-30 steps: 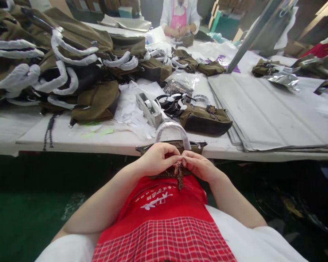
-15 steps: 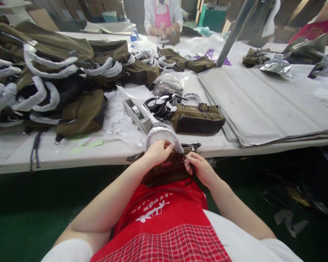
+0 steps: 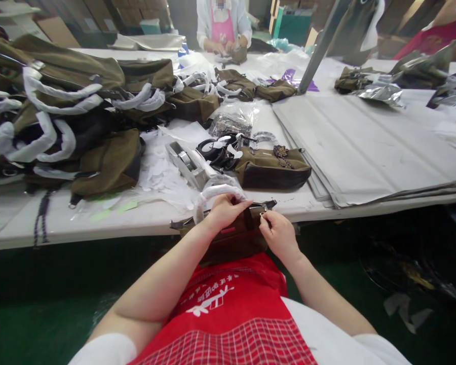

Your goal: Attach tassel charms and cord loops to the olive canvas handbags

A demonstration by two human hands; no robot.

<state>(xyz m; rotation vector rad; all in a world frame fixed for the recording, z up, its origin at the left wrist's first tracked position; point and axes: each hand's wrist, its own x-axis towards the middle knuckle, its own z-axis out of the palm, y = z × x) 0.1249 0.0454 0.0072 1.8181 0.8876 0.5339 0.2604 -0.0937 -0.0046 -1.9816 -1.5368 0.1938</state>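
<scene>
L hand (image 3: 225, 212) narrow on top edge of bag (image 3: 231, 248); R hand (image 3: 281, 235) pinching sm. metal bit (image 3: 262, 214) nr table (image 3: 137, 223) edge.

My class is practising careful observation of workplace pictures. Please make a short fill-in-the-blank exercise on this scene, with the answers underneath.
1. Along the top edge of the bag in front of the person, the right hand is nearest the ____ end.
2. That bag's handle is wrapped in material coloured ____.
3. A heap of bags lies on the ____ side of the table.
4. Across the table, the co-worker wears an apron coloured ____.

Missing words: right; white; left; pink.
</scene>
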